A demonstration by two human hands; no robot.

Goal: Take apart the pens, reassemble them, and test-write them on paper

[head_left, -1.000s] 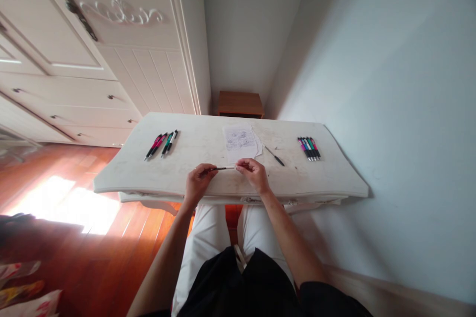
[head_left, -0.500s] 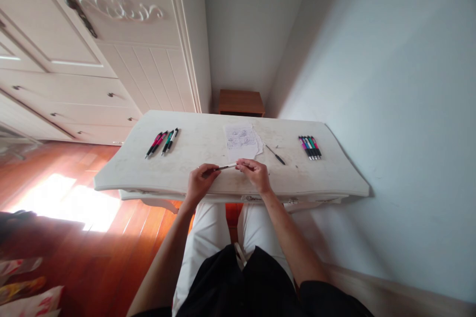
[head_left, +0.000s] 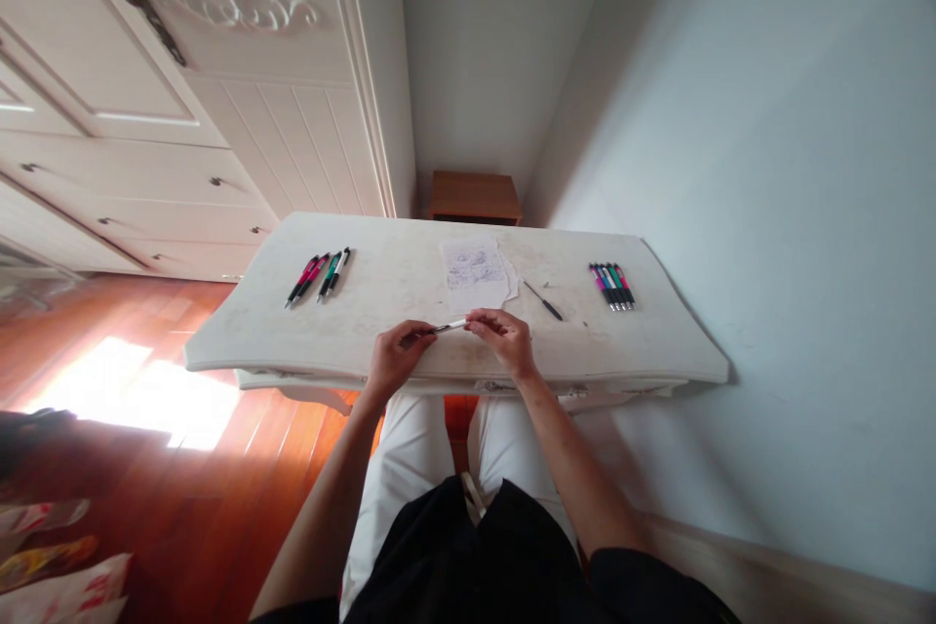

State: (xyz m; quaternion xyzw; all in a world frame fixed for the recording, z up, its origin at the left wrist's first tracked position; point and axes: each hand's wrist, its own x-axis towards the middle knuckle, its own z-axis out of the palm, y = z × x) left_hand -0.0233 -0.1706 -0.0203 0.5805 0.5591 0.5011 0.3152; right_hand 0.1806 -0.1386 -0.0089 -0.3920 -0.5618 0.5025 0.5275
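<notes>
Over the near edge of a white desk (head_left: 658, 351), both hands hold one pen (head_left: 448, 326) with a white barrel between them. My left hand (head_left: 393, 358) pinches its dark end; my right hand (head_left: 503, 339) closes its fingers on the white end. A scribbled paper sheet (head_left: 475, 273) lies just beyond the hands. A thin dark pen part (head_left: 542, 300) lies on the desk to the right of the sheet. Several coloured pens (head_left: 319, 277) lie in a row at the left, and several more pens (head_left: 612, 286) at the right.
A white wardrobe with drawers (head_left: 182, 117) stands to the left. A small wooden cabinet (head_left: 474, 197) sits behind the desk against the wall. The pale wall (head_left: 767, 166) runs along the right. Red wooden floor (head_left: 182, 468) with a sunlit patch lies at the left, packets at bottom left.
The hands have drawn slightly closer along the pen and its white end has tilted up a little. The view has shifted slightly; nothing on the desk has moved.
</notes>
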